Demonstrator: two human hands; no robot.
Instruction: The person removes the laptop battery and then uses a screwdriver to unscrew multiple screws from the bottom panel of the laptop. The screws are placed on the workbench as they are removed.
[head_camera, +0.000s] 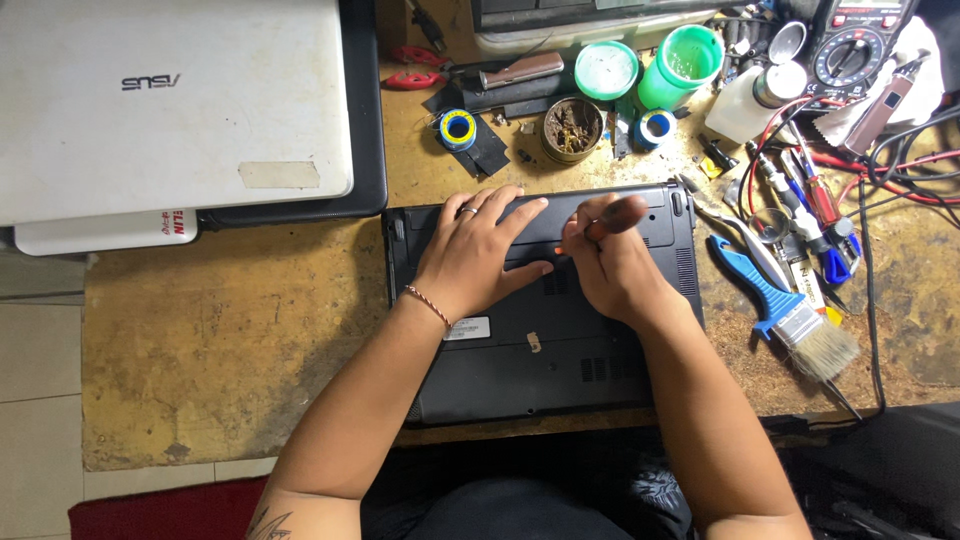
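A black laptop (540, 340) is seen lying bottom-side up at the centre of the frame, on a worn yellowish workbench (230, 330), its rear edge toward the top of the frame. The left hand (475, 255) is laid flat on the upper part of the laptop base, fingers spread fairly wide and pressed on the casing, nothing enclosed; a ring is noted on one finger and a thin bracelet at the wrist. The right hand (610, 262) is placed just to the right of it, fingers curled tightly around a screwdriver (600, 228), whose dark reddish handle end shows above the knuckles and whose orange part shows below the fingers, pointing toward the left thumb tip. The tool tip itself is hidden; contact with the casing cannot be confirmed. The laptop thus lies directly under both sets of fingers, touched by the left. At the upper left of the frame a closed white laptop (170, 100) is stacked on other closed devices. Right of the black laptop, a blue-handled brush (790, 315) is observed beside assorted hand tools. Along the top edge, a green cup (683, 62), a round green lid (605, 70), a tin of brown paste (573, 128) and a multimeter (855, 45) are recorded.
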